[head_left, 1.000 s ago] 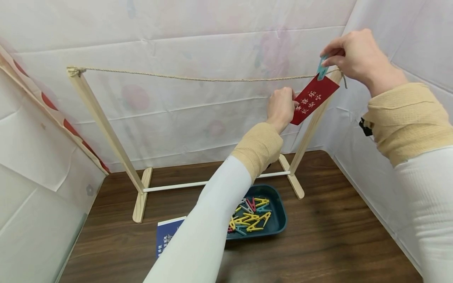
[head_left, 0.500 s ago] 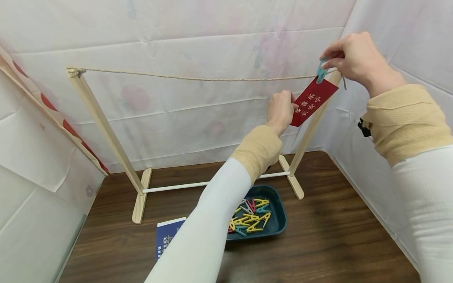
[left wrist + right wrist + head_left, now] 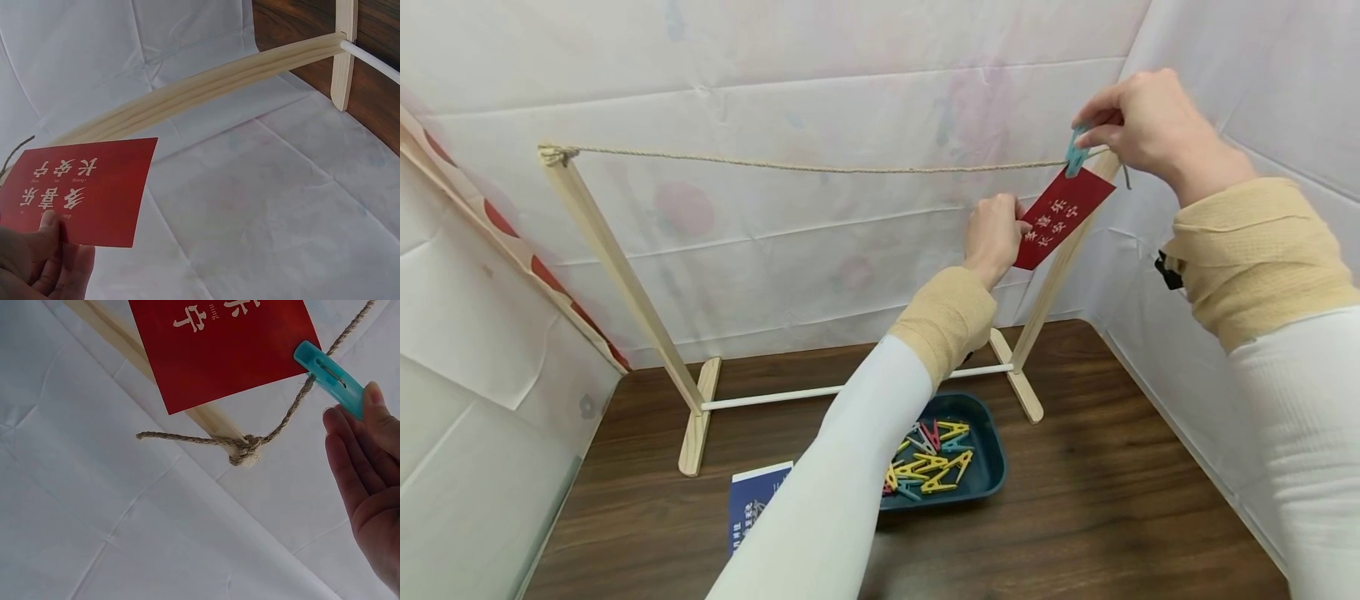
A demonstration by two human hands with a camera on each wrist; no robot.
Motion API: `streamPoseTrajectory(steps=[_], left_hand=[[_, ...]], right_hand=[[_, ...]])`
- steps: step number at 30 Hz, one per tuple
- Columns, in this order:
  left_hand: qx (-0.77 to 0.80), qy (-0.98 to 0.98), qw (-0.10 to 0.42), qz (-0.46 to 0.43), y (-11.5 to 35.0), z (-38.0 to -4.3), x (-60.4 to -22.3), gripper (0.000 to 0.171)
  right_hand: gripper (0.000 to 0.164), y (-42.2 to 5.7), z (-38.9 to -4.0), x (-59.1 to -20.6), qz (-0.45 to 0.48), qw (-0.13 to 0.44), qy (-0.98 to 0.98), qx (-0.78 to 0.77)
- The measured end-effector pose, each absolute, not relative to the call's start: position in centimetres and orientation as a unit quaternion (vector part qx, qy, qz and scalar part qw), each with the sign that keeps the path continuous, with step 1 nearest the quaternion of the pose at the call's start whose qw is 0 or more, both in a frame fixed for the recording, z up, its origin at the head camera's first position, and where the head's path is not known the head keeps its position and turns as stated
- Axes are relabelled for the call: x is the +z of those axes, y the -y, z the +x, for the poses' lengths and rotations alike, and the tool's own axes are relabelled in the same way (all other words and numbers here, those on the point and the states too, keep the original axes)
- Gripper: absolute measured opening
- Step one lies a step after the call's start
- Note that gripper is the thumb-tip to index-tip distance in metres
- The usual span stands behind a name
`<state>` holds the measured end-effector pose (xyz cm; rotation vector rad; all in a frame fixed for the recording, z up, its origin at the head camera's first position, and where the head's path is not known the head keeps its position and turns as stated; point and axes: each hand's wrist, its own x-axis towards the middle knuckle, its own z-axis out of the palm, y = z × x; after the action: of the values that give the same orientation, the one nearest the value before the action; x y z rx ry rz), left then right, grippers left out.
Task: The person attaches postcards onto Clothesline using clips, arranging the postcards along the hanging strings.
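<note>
"Toward two o'clock, what could fail?"

"My right hand (image 3: 1161, 121) pinches the blue peg (image 3: 1076, 157) at the rope (image 3: 913, 171); my left hand (image 3: 992, 229) pinches the red card (image 3: 1063, 217) at the peg's six o'clock. Overlapping one corner only, the peg could lose it if released early."

"Changed?"

"Since a second ago: peg slightly lower against the rope."
</note>
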<state>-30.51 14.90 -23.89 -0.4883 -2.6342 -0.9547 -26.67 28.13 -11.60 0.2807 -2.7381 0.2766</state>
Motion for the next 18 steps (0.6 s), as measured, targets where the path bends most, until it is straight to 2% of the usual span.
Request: streamPoseTrajectory(steps=[18], left_hand=[[-0.329, 0.915, 0.152, -0.176, -14.43, -30.73, -24.18, 0.01]], right_hand=[[0.034, -28.06, -26.73, -12.36, 0.116, 0.145, 0.977, 0.103]])
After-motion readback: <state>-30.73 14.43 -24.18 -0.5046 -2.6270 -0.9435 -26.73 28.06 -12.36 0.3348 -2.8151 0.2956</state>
